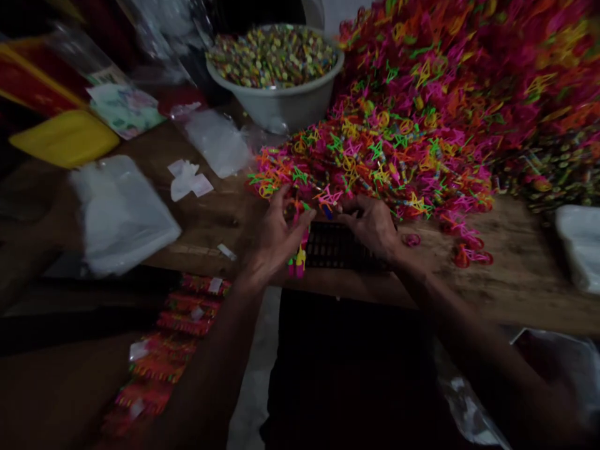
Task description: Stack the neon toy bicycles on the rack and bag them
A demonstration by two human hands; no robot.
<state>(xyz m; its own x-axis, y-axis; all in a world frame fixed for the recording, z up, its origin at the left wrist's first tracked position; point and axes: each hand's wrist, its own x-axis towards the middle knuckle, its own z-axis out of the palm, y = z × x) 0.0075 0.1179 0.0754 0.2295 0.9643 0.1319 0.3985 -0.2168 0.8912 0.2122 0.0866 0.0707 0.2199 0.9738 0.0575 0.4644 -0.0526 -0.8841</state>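
My left hand (279,234) is at the left end of a black slotted tray (349,244), thumb and forefinger spread apart around small orange and pink plastic pieces. Several bright toy pieces (299,259), yellow, green and magenta, stand at that end of the tray, partly covered by the hand. My right hand (375,225) is over the tray's right side, its fingers closed in a pinch at a small plastic toy (330,197) with a pink top. A blue bit (326,212) shows just below that toy. Dim light and blur hide the exact finger contact.
Behind the tray rises a large heap of colourful plastic toys (398,150). A grey basin (285,103) full of small capped tubes stands back left. Clear plastic bags (126,212) lie left on the wooden table (525,275). Filled red packs (180,325) lie lower left.
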